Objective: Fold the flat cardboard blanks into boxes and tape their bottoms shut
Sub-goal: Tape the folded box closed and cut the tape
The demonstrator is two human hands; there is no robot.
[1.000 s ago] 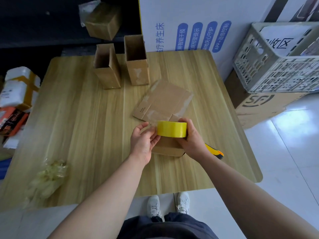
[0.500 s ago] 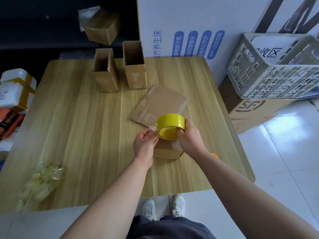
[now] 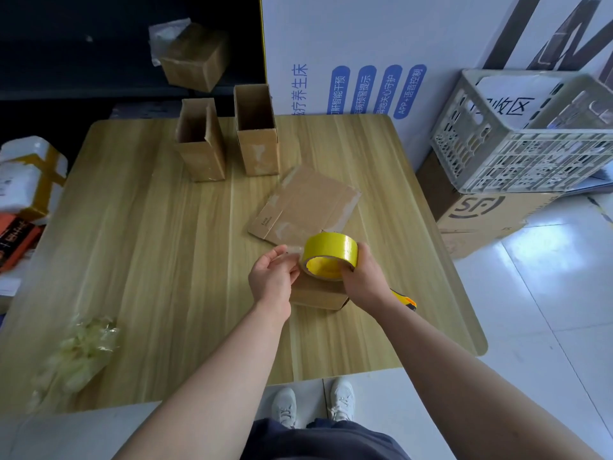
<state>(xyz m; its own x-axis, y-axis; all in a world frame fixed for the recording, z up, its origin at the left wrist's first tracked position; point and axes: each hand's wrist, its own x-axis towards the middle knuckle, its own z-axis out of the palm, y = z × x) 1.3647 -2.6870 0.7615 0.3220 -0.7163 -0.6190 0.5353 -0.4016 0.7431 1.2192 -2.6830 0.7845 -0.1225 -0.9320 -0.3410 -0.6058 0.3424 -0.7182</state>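
My right hand [image 3: 363, 277] grips a yellow roll of tape [image 3: 330, 255], tilted so its hollow core faces me. My left hand [image 3: 273, 278] pinches the clear free end of the tape at the roll's left side. Under both hands a small folded cardboard box [image 3: 318, 295] lies on the wooden table [image 3: 149, 260], mostly hidden. A flat cardboard blank [image 3: 305, 207] lies just behind the roll. Two folded boxes stand upright with open tops at the back: one on the left [image 3: 199, 141], one on the right [image 3: 257, 131].
A yellow-and-black utility knife [image 3: 404, 298] pokes out from under my right wrist. A crumpled wad of clear tape [image 3: 76, 353] lies at the near left. A grey plastic crate [image 3: 530, 134] sits on a large carton right of the table. Parcels are stacked at the left.
The roll has tipped in my right hand, so its core now faces me. My left hand has closed onto the tape's free end.
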